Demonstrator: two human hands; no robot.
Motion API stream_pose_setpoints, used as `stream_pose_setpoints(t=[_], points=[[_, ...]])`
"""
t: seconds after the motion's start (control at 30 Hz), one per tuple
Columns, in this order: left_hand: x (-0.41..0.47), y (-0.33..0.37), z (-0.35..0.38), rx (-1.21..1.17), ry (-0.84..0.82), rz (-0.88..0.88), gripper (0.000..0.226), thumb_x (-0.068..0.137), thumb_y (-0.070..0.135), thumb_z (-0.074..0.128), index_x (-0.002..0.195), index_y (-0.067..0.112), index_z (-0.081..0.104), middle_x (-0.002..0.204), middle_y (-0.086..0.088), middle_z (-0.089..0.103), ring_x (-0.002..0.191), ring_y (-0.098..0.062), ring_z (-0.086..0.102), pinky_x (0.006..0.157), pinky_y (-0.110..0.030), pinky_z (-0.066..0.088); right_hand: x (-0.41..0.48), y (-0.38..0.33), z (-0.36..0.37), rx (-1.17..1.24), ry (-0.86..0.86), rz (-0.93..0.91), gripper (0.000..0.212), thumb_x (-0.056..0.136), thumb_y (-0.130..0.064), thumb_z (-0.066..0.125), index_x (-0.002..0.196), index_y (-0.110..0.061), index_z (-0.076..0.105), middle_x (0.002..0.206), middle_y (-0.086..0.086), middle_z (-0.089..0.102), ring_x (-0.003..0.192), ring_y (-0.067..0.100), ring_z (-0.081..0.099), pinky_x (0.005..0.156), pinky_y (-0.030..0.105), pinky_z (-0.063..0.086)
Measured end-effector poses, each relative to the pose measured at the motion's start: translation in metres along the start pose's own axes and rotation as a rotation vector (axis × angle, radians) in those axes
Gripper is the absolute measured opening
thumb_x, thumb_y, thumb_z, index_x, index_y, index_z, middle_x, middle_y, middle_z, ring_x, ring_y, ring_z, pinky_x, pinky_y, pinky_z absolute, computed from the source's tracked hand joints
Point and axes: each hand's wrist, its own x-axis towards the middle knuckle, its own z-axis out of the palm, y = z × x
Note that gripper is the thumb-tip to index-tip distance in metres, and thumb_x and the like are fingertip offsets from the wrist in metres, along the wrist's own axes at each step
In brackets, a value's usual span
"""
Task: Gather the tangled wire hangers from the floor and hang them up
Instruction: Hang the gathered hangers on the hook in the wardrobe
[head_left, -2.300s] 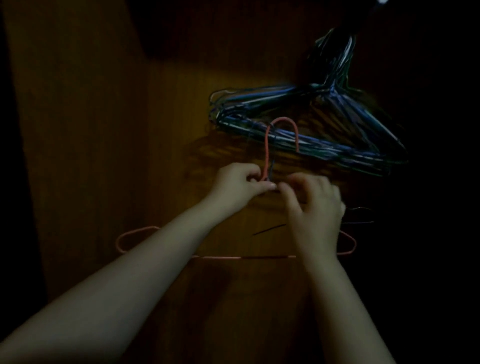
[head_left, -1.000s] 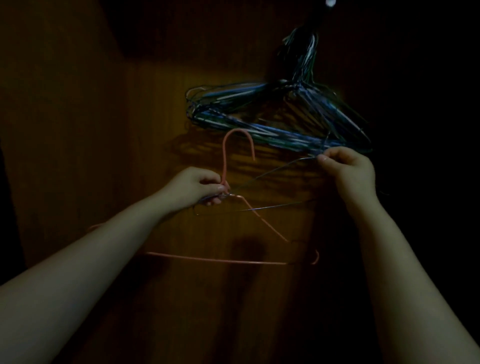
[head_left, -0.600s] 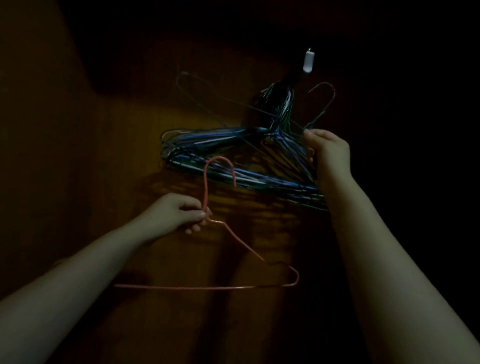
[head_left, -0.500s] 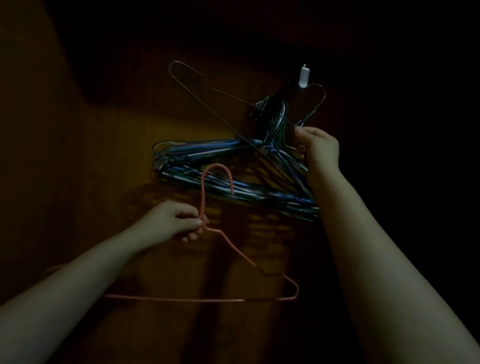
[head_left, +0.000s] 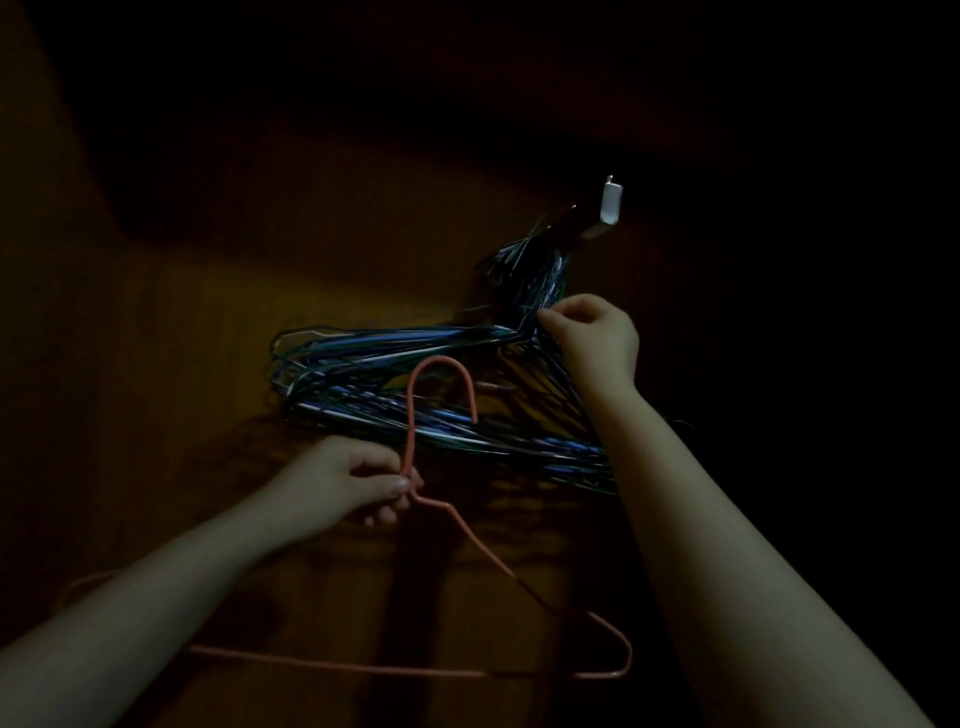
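A pink wire hanger (head_left: 409, 415) hangs upright in front of a dim wooden panel. My left hand (head_left: 343, 486) pinches it at the neck, just under its hook. A thick bundle of blue and green wire hangers (head_left: 363, 345) hangs from a metal wall hook (head_left: 609, 205) at the upper right. My right hand (head_left: 597, 338) is at the bundle's gathered necks. Its curled fingertips pinch a dark wire there. The dim light hides which hanger that wire belongs to.
The wooden panel (head_left: 182, 364) fills the left and middle of the view. Everything to the right of the wall hook and along the top is too dark to make out. Shadows of the hangers fall on the panel below the bundle.
My right hand has carried a dark wire hanger up to the wall hook, and it now sits among the bundle. The left hand has kept its hold on the pink hanger.
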Motion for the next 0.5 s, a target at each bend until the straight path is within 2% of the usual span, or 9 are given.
stream_pose_setpoints(t=[0.17, 0.27, 0.37, 0.43, 0.5], points=[[0.002, 0.000, 0.003, 0.004, 0.019, -0.010, 0.020, 0.090, 0.000, 0.053, 0.082, 0.013, 0.066, 0.059, 0.005, 0.067, 0.053, -0.001, 0.060, 0.050, -0.012, 0.046, -0.012, 0.009, 0.004, -0.048, -0.026, -0.044, 0.008, 0.088, -0.024, 0.065, 0.081, -0.021, 0.065, 0.075, -0.011, 0.060, 0.069, 0.001, 0.055, 0.056, 0.013, 0.040], [0.000, 0.001, 0.006, 0.020, 0.043, -0.017, 0.019, 0.090, 0.003, 0.054, 0.083, 0.014, 0.068, 0.063, 0.002, 0.067, 0.056, -0.002, 0.061, 0.052, -0.014, 0.047, -0.017, 0.012, 0.006, -0.091, -0.003, -0.054, 0.008, 0.089, -0.026, 0.064, 0.081, -0.023, 0.065, 0.079, -0.011, 0.061, 0.073, 0.002, 0.056, 0.057, 0.014, 0.040], [-0.007, 0.002, 0.013, -0.001, 0.064, -0.032, 0.019, 0.090, 0.002, 0.054, 0.083, 0.012, 0.067, 0.069, 0.000, 0.065, 0.055, -0.001, 0.060, 0.052, -0.014, 0.047, -0.022, 0.017, 0.008, -0.160, 0.072, -0.085, 0.008, 0.089, -0.028, 0.063, 0.089, -0.024, 0.070, 0.097, -0.006, 0.065, 0.094, 0.013, 0.058, 0.078, 0.031, 0.050], [-0.015, 0.004, 0.018, -0.010, 0.087, -0.039, 0.018, 0.091, 0.003, 0.054, 0.083, 0.012, 0.067, 0.070, 0.000, 0.065, 0.055, -0.001, 0.060, 0.052, -0.014, 0.048, -0.031, 0.018, 0.008, -0.201, 0.126, -0.108, 0.013, 0.090, -0.029, 0.061, 0.098, -0.027, 0.071, 0.106, -0.006, 0.065, 0.105, 0.018, 0.056, 0.090, 0.042, 0.048], [-0.024, 0.006, 0.024, -0.027, 0.116, -0.049, 0.018, 0.091, 0.003, 0.053, 0.082, 0.013, 0.066, 0.068, 0.001, 0.064, 0.054, 0.000, 0.059, 0.051, -0.013, 0.047, -0.049, 0.017, 0.005, -0.259, 0.151, -0.111, 0.020, 0.092, -0.031, 0.057, 0.108, -0.028, 0.068, 0.115, -0.005, 0.062, 0.114, 0.019, 0.051, 0.098, 0.042, 0.041]])
